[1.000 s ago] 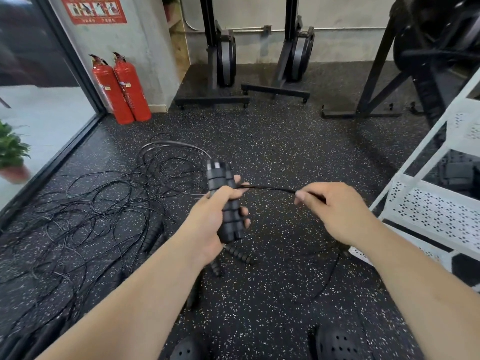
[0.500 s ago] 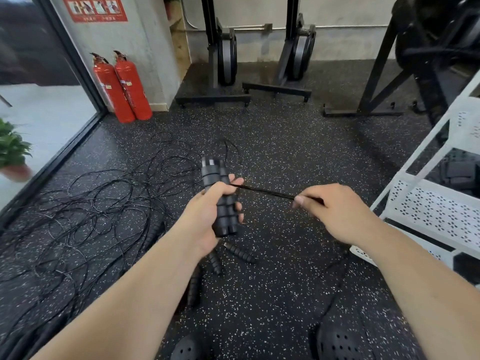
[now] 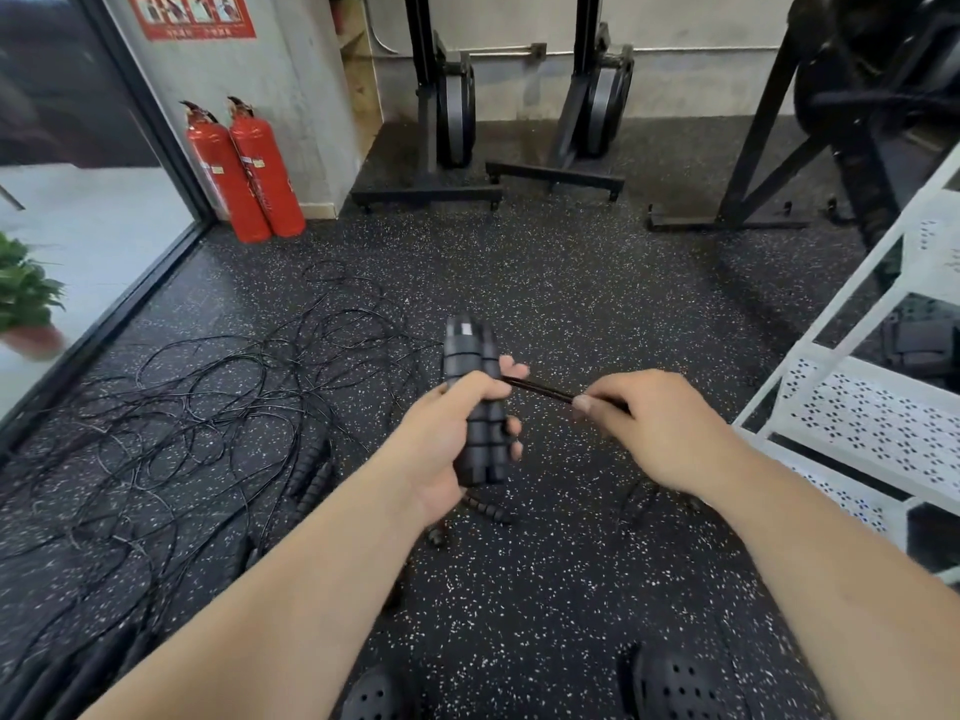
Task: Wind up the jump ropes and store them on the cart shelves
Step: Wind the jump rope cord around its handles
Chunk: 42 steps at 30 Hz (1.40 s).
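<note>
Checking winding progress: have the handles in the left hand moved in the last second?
Yes. Against the fire extinguishers, the handles in the left hand have shifted slightly right, toward the right hand pinching the rope.

The two jump rope handles [image 3: 475, 402] are dark grey, with bands going round them like stripes. The cord [image 3: 540, 391] coming off them is black. The pile of jump ropes [image 3: 208, 407] on the floor is black too. The floor [image 3: 571, 283] is black with lots of tiny white dots. The two fire extinguishers [image 3: 249, 174] are bright red with black tops. The sign [image 3: 192, 13] on the grey wall [image 3: 311, 96] is red with white pictures. The cart [image 3: 872, 413] is white, and its shelves have rows of little holes. The plant [image 3: 26, 293] has green leaves and a reddish pot. The shoes [image 3: 680, 688] are black with small round holes. The gym machines [image 3: 452, 106] are black.
</note>
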Each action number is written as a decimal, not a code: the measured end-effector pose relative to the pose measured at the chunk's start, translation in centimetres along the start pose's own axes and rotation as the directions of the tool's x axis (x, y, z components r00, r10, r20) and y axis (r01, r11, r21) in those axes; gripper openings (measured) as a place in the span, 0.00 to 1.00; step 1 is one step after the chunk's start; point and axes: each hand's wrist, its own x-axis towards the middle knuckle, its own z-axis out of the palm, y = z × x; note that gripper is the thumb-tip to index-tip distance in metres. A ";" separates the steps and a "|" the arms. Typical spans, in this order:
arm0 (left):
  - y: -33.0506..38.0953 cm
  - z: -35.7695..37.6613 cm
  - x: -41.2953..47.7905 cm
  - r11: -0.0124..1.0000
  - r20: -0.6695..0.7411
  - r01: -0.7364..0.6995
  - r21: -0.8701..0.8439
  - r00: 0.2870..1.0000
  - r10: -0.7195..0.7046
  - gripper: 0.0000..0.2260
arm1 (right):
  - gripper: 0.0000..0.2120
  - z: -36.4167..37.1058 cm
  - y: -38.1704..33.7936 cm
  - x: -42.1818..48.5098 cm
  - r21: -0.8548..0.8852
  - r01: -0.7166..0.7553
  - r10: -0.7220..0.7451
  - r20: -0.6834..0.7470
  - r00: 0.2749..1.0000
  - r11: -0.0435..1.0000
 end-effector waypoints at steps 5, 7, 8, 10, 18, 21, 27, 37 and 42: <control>0.2 -1.0 0.3 0.999 -0.079 -0.019 -0.030 0.997 0.017 0.18 | 0.14 -0.8 0.8 0.1 0.050 -0.053 0.053 0.001 0.999 0.997; -0.6 -0.1 -0.2 1.000 -0.028 0.008 -0.016 1.000 -0.009 0.18 | 0.15 0.0 0.2 0.2 0.062 -0.059 0.061 -0.031 0.998 0.996; -1.1 0.4 -0.5 1.000 0.008 0.027 -0.011 1.000 -0.027 0.17 | 0.15 0.5 -0.2 0.1 0.061 -0.050 0.052 -0.030 0.998 0.997; -2.0 1.5 -1.0 0.998 0.070 0.060 -0.007 0.996 -0.059 0.17 | 0.14 1.4 -0.9 0.0 0.085 -0.023 0.024 -0.004 1.000 0.996; -0.3 -0.5 0.5 1.000 -0.017 -0.008 -0.028 1.000 0.007 0.14 | 0.13 -1.0 -0.1 0.1 0.209 -0.091 0.062 0.140 0.988 0.974; -0.4 -1.0 0.8 0.999 -0.059 -0.003 -0.039 0.998 0.001 0.18 | 0.13 -1.0 0.2 0.1 0.140 -0.079 0.062 0.126 0.990 0.987; -2.7 1.7 -0.6 0.994 0.100 0.101 0.029 0.990 -0.104 0.17 | 0.18 1.2 -0.7 0.2 0.071 -0.033 0.029 0.061 0.998 0.997; 0.0 -0.4 0.7 0.999 -0.061 -0.006 -0.044 0.998 0.003 0.18 | 0.11 -0.5 0.4 -0.1 0.089 -0.086 0.074 0.126 0.989 0.992; -2.0 1.7 -0.6 0.995 0.068 0.102 0.011 0.992 -0.103 0.17 | 0.15 1.1 -0.8 -0.1 0.004 -0.056 0.056 -0.004 0.998 0.998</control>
